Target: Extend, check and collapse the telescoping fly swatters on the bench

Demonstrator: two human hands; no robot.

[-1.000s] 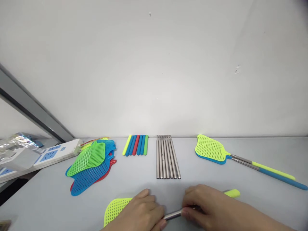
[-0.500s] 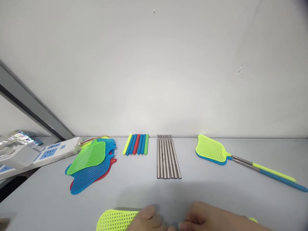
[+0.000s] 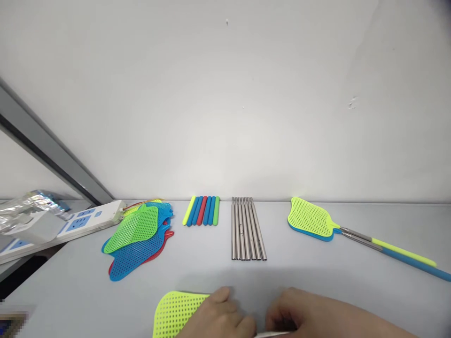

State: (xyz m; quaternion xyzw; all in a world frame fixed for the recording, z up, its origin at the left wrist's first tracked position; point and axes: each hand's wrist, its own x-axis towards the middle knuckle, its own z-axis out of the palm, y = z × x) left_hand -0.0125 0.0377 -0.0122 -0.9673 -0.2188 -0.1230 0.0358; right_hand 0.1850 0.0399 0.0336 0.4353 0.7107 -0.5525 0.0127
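At the bottom edge I hold a yellow fly swatter, its perforated head (image 3: pixel 178 312) showing to the left of my left hand (image 3: pixel 221 317). My left hand is closed around the swatter near the neck. To the right, my right hand (image 3: pixel 296 312) is closed on the metal shaft (image 3: pixel 270 334), a short piece of which shows between the hands. The yellow grip end is hidden now. Beyond my hands lies a row of metal rods (image 3: pixel 246 230), nearest to them on the table.
Coloured grips (image 3: pixel 202 211) lie in a row left of the rods. Loose swatter heads (image 3: pixel 137 241) are piled at the left, beside a white power strip (image 3: pixel 84 223). Two complete swatters (image 3: pixel 312 217), yellow and blue, lie at the right. A white wall (image 3: pixel 239 103) stands behind the table.
My hands and the yellow swatter dropped lower in view, then rose slightly. The yellow grip end, visible earlier past my right hand, no longer shows. Less of the shaft is visible.
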